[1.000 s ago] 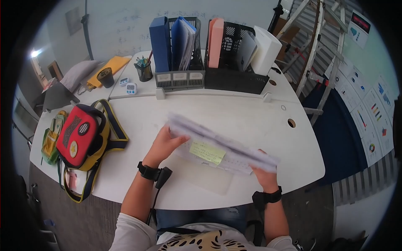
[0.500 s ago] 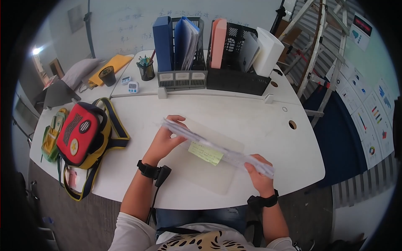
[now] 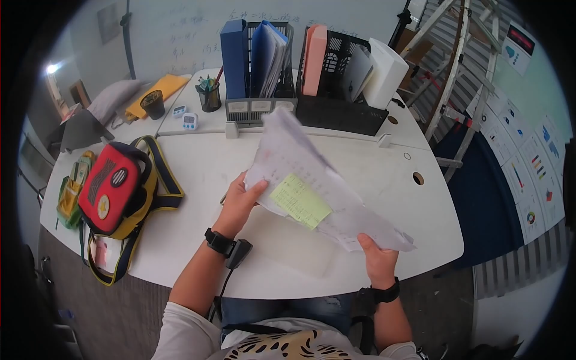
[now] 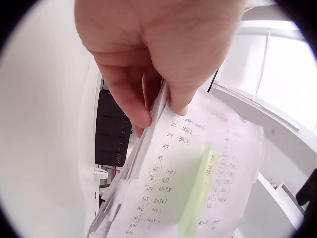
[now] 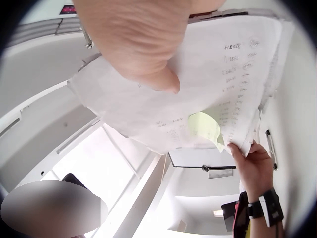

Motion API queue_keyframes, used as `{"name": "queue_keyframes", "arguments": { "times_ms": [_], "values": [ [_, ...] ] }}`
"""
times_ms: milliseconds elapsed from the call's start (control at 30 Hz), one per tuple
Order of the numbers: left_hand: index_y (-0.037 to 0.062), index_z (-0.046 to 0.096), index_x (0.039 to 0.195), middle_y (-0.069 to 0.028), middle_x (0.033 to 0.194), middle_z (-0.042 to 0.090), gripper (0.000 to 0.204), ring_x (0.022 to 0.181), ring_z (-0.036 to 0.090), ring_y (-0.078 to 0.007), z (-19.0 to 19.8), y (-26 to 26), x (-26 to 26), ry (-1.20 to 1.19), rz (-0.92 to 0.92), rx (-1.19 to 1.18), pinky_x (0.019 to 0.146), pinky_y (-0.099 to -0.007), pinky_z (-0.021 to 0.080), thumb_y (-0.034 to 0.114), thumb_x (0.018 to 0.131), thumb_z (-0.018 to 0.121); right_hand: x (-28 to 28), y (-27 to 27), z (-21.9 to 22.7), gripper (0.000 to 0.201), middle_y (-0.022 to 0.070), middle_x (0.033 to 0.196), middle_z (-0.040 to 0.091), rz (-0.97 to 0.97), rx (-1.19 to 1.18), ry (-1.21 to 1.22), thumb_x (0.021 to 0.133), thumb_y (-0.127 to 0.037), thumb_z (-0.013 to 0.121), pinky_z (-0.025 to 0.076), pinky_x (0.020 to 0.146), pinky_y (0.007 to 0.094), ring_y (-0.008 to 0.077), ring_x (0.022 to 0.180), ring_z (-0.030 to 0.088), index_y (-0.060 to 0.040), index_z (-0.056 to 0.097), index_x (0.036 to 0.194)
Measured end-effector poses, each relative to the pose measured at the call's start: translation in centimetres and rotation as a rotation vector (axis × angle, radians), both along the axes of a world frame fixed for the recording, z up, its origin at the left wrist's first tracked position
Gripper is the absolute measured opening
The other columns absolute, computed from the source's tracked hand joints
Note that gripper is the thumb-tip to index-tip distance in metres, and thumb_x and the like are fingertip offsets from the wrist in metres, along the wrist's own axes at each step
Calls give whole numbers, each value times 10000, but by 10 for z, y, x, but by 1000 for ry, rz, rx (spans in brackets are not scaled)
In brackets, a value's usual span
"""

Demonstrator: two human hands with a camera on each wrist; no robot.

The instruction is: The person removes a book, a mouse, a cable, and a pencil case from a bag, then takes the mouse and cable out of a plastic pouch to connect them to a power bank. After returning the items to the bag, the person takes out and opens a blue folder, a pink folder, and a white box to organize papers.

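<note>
A stack of white papers (image 3: 336, 192) with handwriting is held up above the table, its far corner raised. A yellow-green sticky note (image 3: 300, 201) is on its front sheet; in the left wrist view the note (image 4: 198, 193) sticks out from the page. My left hand (image 3: 240, 203) pinches the stack's left edge, thumb on the front and fingers behind. The right hand (image 3: 379, 262) grips the lower right part, thumb on the front sheet, fingers hidden behind. Below the papers a pale translucent sheet (image 3: 294, 252) lies on the table.
A red and yellow bag (image 3: 111, 189) and a green one (image 3: 72, 195) lie at the table's left. File racks (image 3: 261, 112) with folders, a pen holder (image 3: 209, 98) and a small white timer (image 3: 189, 121) stand at the back. A ladder (image 3: 456, 78) is at the right.
The papers, seen nearly edge-on before, have turned so their front faces up toward the head camera, with the far corner raised. Both hands still hold them; the right hand has shifted slightly nearer the body.
</note>
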State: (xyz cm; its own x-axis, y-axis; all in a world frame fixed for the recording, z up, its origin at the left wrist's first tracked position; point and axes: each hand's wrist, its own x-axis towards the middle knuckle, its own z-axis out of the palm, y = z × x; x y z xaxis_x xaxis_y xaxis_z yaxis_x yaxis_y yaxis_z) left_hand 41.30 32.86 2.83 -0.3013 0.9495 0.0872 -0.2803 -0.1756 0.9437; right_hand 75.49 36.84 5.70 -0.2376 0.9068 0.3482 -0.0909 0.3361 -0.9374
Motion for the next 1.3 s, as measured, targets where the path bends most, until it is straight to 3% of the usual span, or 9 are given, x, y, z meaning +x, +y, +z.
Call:
{"name": "queue_keyframes", "arguments": {
  "times_ms": [200,400,733,833,1000,1067,1133,1200,1300],
  "values": [
    [-22,520,1476,-115,1350,668,528,1236,645,-182,16,-4,11,87,39,30,1060,-354,518,242,1053,693,7,6,-1,406,72,1302,676,3,13,-17,977,-26,740,475,1083,359,184,1201,623,20,619,1361],
    [103,508,1517,-68,1477,595,551,1302,595,-226,15,-7,21,-699,-153,187,1169,-435,450,369,1063,670,-8,-17,-10,385,68,1261,683,25,-52,87,964,-62,768,483,1058,350,178,1168,630,24,632,1313],
    [130,525,1496,-28,1225,643,456,1158,623,-204,-24,-4,2,-895,-452,455,1125,-442,498,331,1092,591,-31,-22,-9,572,190,1402,623,435,24,270,1003,-209,759,492,1090,372,250,1270,640,20,525,1471],
    [98,448,1550,-65,1495,578,538,1394,551,-235,-7,-13,14,-570,-54,234,1157,-423,471,316,1092,625,-9,-17,-21,346,182,1358,670,35,207,-351,1036,-104,688,518,1045,375,234,1210,658,63,637,1335],
    [31,546,1440,-104,1425,619,451,1330,579,-185,33,-13,-3,-129,185,234,1113,-348,467,316,1098,619,-8,4,-14,396,121,1355,662,-39,-38,-247,1042,-100,670,465,1104,373,197,1237,610,64,592,1393],
    [22,598,1341,-71,1356,640,364,1250,587,-161,40,-17,-35,324,228,-96,1031,-384,486,295,1101,610,-20,17,6,427,118,1357,656,-26,-380,214,1022,-80,663,492,1071,379,228,1227,634,44,570,1420],
    [-15,620,1260,-146,1288,652,337,1156,619,-224,20,-13,-49,372,351,-124,947,-400,514,228,1038,686,-10,34,1,491,121,1375,641,13,-434,173,995,-46,647,508,1055,378,240,1220,643,44,525,1462],
    [4,648,1240,-185,1234,640,390,1148,600,-338,-12,-17,-58,1304,562,-317,940,-460,527,219,938,769,-7,44,-4,493,123,1370,651,126,-537,61,977,-34,620,517,1043,379,240,1213,652,59,531,1453],
    [19,674,1215,-191,1202,642,423,1151,576,-411,-19,-14,-49,1301,473,-436,980,-480,512,200,857,808,-14,49,-13,498,141,1363,660,184,-604,-114,961,-30,606,519,1046,383,249,1209,660,74,535,1442]
  ]
}}
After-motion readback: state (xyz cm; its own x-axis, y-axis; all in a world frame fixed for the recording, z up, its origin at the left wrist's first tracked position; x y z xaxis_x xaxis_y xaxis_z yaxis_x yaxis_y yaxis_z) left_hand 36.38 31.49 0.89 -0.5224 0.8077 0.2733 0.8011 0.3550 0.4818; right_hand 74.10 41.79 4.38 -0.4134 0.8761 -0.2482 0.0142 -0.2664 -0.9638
